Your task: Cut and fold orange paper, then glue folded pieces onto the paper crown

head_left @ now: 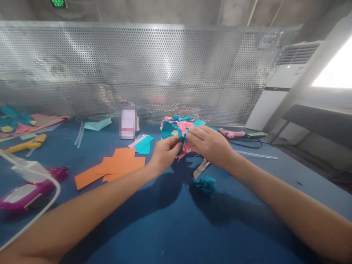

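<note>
both bare hands, left (166,152) and right (209,145), pinch the pink and teal paper bundle (183,126) between fingers, above the blue table (165,227). a crumpled teal paper ball (206,186) and flat metallic tool (201,169) lie just below the right hand; fanned orange paper sheets (115,165) sit near the left forearm. bare tabletop opens toward the wearer.

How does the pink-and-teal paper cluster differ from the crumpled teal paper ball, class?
The pink-and-teal paper cluster is multicoloured; the crumpled teal paper ball is teal all over. The cluster looks larger than the ball. The left hand and right hand hold the cluster, while the ball rests on the blue table. Both contain teal paper.
</note>
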The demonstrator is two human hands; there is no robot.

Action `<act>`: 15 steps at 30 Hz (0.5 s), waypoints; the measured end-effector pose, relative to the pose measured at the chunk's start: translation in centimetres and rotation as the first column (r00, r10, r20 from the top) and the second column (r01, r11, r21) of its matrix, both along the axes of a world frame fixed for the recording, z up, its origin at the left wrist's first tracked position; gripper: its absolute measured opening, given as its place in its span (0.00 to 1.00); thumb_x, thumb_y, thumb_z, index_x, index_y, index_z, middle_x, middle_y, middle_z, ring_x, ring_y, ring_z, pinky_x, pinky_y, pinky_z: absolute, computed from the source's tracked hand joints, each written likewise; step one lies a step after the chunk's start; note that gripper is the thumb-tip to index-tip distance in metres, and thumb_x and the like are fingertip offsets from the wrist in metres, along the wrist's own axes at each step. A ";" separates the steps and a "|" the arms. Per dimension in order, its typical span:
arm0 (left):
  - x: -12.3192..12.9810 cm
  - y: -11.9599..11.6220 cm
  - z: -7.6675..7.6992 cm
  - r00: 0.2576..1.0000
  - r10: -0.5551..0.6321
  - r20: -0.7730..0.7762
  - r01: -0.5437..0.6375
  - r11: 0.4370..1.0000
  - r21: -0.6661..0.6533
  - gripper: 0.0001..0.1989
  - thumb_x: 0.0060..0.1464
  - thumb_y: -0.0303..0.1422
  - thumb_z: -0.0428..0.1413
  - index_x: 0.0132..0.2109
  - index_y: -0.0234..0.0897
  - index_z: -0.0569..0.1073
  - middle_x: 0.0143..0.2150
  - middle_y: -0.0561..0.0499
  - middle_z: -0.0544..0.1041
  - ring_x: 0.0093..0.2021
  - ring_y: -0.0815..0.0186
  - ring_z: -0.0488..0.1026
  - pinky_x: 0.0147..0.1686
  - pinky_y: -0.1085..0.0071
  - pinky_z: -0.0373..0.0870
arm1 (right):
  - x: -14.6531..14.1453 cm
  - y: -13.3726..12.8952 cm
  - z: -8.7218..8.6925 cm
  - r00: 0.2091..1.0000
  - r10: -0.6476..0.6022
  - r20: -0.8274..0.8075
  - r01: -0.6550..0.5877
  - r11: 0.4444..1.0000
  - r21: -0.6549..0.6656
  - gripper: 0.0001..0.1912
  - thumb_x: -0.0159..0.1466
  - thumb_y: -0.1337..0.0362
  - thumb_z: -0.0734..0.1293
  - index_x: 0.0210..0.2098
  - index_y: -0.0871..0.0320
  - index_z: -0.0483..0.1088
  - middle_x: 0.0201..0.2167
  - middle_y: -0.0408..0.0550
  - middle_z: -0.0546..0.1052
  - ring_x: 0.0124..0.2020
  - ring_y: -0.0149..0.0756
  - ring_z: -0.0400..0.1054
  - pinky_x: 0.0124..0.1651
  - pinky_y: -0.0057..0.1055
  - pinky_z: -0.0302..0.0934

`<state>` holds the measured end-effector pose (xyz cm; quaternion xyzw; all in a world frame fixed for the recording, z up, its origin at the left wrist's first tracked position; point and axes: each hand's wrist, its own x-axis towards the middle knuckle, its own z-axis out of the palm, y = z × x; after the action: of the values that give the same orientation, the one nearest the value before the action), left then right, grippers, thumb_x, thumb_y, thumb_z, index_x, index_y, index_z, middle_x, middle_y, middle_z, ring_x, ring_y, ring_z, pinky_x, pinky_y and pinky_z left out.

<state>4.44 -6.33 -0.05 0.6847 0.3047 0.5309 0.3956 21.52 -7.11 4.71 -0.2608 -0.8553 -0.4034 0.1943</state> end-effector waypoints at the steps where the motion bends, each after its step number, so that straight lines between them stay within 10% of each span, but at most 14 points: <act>1: 0.0 0.0 0.0 1.000 -0.005 -0.006 0.005 1.000 0.008 0.06 0.50 0.32 0.54 0.33 0.36 0.75 0.28 0.54 0.72 0.31 0.68 0.67 0.35 0.74 0.64 | 0.0 0.1 -0.1 1.000 0.007 -0.018 -0.007 1.000 -0.008 0.13 0.66 0.71 0.56 0.31 0.60 0.70 0.29 0.51 0.72 0.34 0.39 0.63 0.38 0.36 0.62; 15: 0.0 0.1 0.5 0.999 -0.031 0.018 0.032 0.998 -0.053 0.05 0.45 0.31 0.58 0.32 0.37 0.76 0.28 0.55 0.74 0.30 0.68 0.69 0.32 0.74 0.65 | 1.1 0.2 0.8 0.994 0.037 0.107 -0.031 0.998 -0.055 0.17 0.67 0.74 0.52 0.33 0.58 0.70 0.30 0.49 0.71 0.36 0.38 0.65 0.41 0.36 0.62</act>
<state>4.47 -6.18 0.44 0.6740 0.3044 0.5224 0.4244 22.64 -6.88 5.46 -0.2290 -0.8793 -0.3908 0.1474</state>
